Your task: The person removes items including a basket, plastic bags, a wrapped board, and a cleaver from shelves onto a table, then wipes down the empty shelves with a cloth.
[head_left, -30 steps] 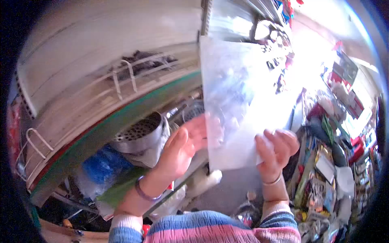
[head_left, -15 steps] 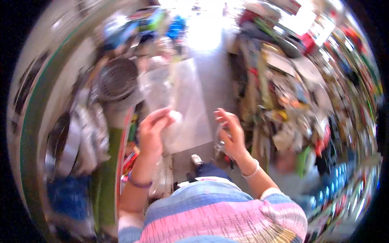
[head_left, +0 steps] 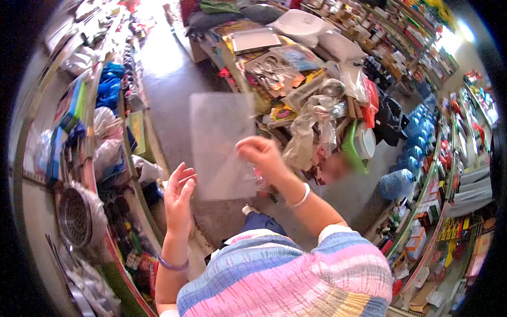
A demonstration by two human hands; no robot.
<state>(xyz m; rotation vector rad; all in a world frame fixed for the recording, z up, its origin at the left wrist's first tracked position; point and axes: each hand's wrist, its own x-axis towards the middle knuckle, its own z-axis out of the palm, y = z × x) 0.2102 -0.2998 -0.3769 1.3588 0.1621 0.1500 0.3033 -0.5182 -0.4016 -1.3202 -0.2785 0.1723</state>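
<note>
A translucent whitish plastic sheet or bag (head_left: 219,142) hangs in front of my body, above the grey floor. My right hand (head_left: 260,154) is closed at its right edge, with thumb and fingers pinching the plastic. Just off its lower left edge is my left hand (head_left: 180,195), fingers apart and nothing in it. A purple bangle circles the left wrist and a pale one the right wrist.
Piled goods with a white tray (head_left: 255,40) lie ahead to the right. Blue water bottles (head_left: 397,182) line the right side. Shelves at left hold a round perforated pan (head_left: 75,215) and blue bags (head_left: 110,84). Grey floor (head_left: 171,79) runs between.
The view has swung right, towards the piled goods and bottles. My right hand has come to the plastic's right edge and closed on it; my left hand has come off it and opened.
</note>
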